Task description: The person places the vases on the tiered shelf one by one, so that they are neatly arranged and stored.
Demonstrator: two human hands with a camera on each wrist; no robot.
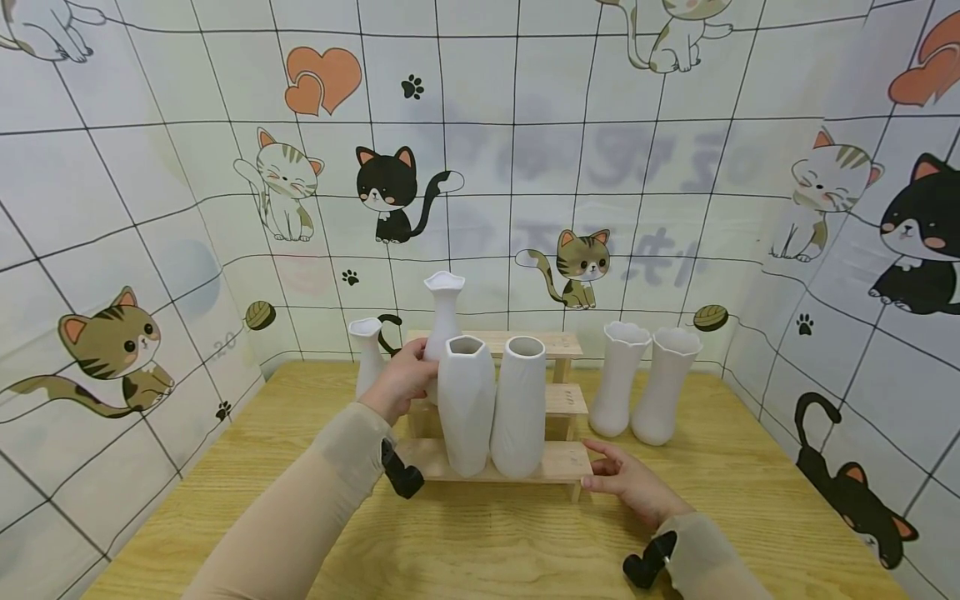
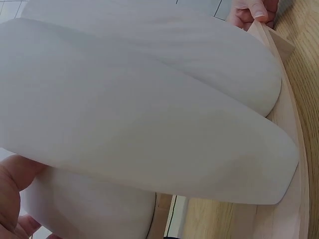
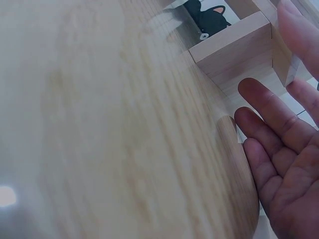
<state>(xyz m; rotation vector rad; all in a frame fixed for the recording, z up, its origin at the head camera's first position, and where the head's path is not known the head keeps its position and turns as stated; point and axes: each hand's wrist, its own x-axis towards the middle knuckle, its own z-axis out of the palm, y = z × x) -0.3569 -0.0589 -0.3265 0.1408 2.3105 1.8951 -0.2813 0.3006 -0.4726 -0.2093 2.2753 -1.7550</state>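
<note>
A white vase with a wavy flared rim (image 1: 446, 312) is gripped low by my left hand (image 1: 401, 379), at the middle step of a small wooden tiered stand (image 1: 566, 460). Two white vases, one faceted (image 1: 466, 408) and one rounded (image 1: 519, 408), stand upright on the lowest step and hide the held vase's lower part. In the left wrist view, my left fingers (image 2: 22, 172) curl round the vase (image 2: 94, 204) behind the faceted one. My right hand (image 1: 637, 483) pinches the right end of the lowest step, its thumb and index finger at the board's corner (image 3: 284, 57).
Two white vases with ruffled rims (image 1: 613, 379) (image 1: 666, 387) stand on the table (image 1: 480, 542) right of the stand. Left of it is a smaller flared white vase (image 1: 367, 354), partly behind my left hand. A cat-print wall covering (image 1: 480, 158) encloses the table's back and sides.
</note>
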